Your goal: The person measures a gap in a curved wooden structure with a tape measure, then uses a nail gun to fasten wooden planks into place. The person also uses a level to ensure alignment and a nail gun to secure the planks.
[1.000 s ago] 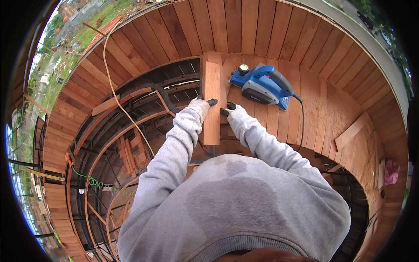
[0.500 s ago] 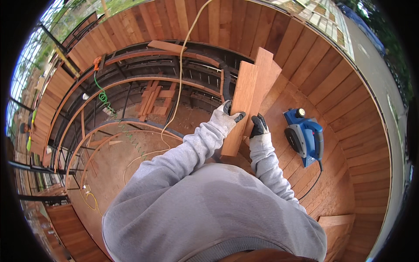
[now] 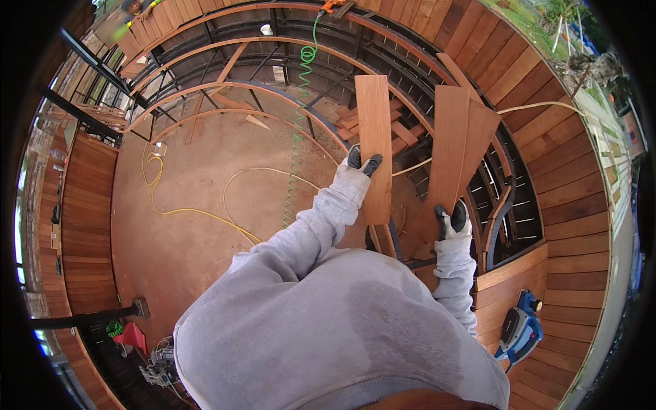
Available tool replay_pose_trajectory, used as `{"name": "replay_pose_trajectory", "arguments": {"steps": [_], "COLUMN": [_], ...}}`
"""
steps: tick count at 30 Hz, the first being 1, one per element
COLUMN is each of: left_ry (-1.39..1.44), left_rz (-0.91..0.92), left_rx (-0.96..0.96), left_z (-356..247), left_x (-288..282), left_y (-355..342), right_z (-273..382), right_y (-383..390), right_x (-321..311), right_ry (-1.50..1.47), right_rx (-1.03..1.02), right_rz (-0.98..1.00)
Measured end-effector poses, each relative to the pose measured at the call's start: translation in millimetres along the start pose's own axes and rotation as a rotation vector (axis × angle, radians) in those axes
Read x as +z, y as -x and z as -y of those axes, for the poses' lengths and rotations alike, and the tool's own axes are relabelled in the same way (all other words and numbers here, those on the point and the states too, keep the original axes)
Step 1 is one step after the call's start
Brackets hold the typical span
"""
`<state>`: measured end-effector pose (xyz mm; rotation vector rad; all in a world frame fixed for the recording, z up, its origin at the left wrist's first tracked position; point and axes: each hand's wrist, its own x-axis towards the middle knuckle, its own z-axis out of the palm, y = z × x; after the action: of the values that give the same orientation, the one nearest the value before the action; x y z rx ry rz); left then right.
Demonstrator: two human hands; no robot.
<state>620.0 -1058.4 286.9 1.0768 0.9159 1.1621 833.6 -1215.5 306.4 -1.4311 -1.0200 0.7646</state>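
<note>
Gloved left hand (image 3: 360, 167) grips plank (image 3: 374, 137); right hand (image 3: 452, 220) second plank (image 3: 451, 150), fingers apparently hidden.

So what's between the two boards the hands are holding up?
In the head view, nothing bridges the left board and right board; through the gap show stacked wood offcuts and a pale cable below.

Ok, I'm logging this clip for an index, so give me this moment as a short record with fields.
Setting: round wooden deck partly planked over a curved metal frame
Left hand: gloved, gripping a narrow wooden board
Right hand: gloved, gripping a wider wooden board
Boards: held apart, one per hand, both pointing away from the person
Nearby: blue power planer on the planks at the right; green coiled hose; yellow cable
</note>
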Motion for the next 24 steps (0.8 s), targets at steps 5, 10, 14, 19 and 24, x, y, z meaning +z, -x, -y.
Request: {"name": "replay_pose_trajectory", "arguments": {"steps": [5, 10, 14, 19, 24], "left_ry": [0.117, 0.766, 0.472, 0.573, 0.476], "left_rz": [-0.197, -0.294, -0.585, -0.805, -0.935], "left_rx": [-0.221, -0.102, -0.049, 0.065, 0.247], "left_z": [-28.7, 30.2, -19.2, -80.9, -144.6], "left_x": [-141.1, -265.6, -307.9, -397.1, -462.1], "left_y": [-38.4, -69.0, -50.2, -10.4, 14.3], "right_z": [-12.7, 38.6, 56.0, 4.6, 1.3], "right_y": [-56.9, -94.2, -115.7, -182.6, -213.4], "right_x": [154.1, 304.0, 368.4, 390.6, 437.9], "right_ry": [0.031, 0.489, 0.768, 0.429, 0.368], "right_rx": [0.036, -0.059, -0.388, 0.112, -0.092], "right_rz": [0.399, 0.713, 0.896, 0.648, 0.824]}}
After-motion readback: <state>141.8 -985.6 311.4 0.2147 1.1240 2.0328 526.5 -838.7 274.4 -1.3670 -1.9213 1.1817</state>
